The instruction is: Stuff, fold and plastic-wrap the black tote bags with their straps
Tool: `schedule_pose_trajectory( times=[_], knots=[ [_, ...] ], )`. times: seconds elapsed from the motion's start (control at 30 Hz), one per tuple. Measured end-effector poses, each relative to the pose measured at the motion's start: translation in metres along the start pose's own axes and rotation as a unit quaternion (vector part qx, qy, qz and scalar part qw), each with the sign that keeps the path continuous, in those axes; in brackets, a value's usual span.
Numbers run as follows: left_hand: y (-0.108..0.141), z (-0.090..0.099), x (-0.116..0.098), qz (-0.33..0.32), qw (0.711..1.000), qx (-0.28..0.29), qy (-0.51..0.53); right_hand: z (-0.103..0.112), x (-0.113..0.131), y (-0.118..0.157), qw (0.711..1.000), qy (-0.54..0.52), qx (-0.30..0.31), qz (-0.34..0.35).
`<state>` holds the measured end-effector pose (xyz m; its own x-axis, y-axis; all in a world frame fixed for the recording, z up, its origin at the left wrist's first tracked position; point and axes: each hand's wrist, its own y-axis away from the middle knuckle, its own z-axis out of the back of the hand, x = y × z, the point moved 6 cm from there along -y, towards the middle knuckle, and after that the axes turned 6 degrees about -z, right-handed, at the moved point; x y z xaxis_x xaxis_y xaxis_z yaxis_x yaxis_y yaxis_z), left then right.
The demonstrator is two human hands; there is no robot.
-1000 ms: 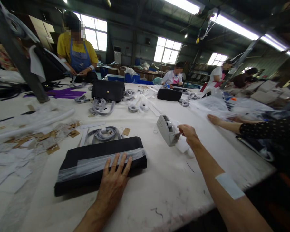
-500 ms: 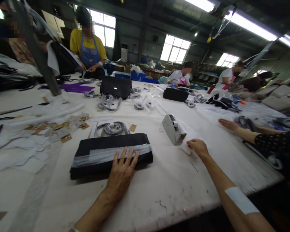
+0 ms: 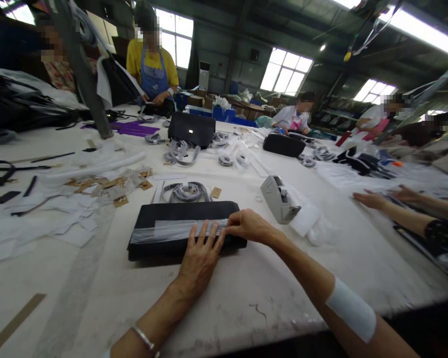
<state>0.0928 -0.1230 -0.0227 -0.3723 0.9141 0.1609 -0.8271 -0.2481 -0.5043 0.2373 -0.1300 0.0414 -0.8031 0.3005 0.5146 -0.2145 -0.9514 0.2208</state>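
Observation:
A black bag (image 3: 160, 211) lies flat on the white table, with a translucent wrap strip (image 3: 171, 230) across its front. My left hand (image 3: 201, 251) rests on the strip and the bag's right half, its fingers spread. At the bag's right end, my right hand (image 3: 248, 225) is pinched against the end of the strip; what is between its fingertips is too small to make out. The grey tape dispenser (image 3: 280, 199) stands just right of the bag, behind my right forearm.
Coiled straps (image 3: 186, 192) and a brown tag (image 3: 216, 192) lie behind the bag. Paper scraps (image 3: 59, 223) cover the left side. Another person's hands (image 3: 371, 200) are at the right. Further back are a black handbag (image 3: 192, 129) and a dark pouch (image 3: 283, 144).
My right hand has moved left from beside the tape dispenser to the bag's right end. My left hand stays on the bag. The view has shifted, so the table's contents sit further right.

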Motion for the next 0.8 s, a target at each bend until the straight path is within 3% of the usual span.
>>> schedule_pose_trajectory(
  times=[0.13,0.4,0.6,0.7,0.8],
  knots=[
    [0.000,-0.002,0.000,-0.002,1.000,-0.001,-0.001,0.002,0.007,-0.010,0.994,0.112,-0.005,-0.011],
    [0.000,0.001,-0.001,0.002,1.000,0.006,0.000,0.002,-0.002,-0.018,0.993,0.118,0.007,-0.013],
    [-0.001,-0.001,0.000,0.011,0.999,0.032,0.011,0.008,-0.005,-0.021,0.972,0.223,-0.036,-0.064],
    [-0.001,-0.001,0.000,0.014,0.999,0.034,0.015,0.017,-0.016,-0.018,0.959,0.260,-0.065,-0.097],
    [-0.002,0.000,0.000,0.014,0.999,0.032,0.015,0.018,-0.037,-0.015,0.973,0.198,-0.079,-0.083]
  ],
)
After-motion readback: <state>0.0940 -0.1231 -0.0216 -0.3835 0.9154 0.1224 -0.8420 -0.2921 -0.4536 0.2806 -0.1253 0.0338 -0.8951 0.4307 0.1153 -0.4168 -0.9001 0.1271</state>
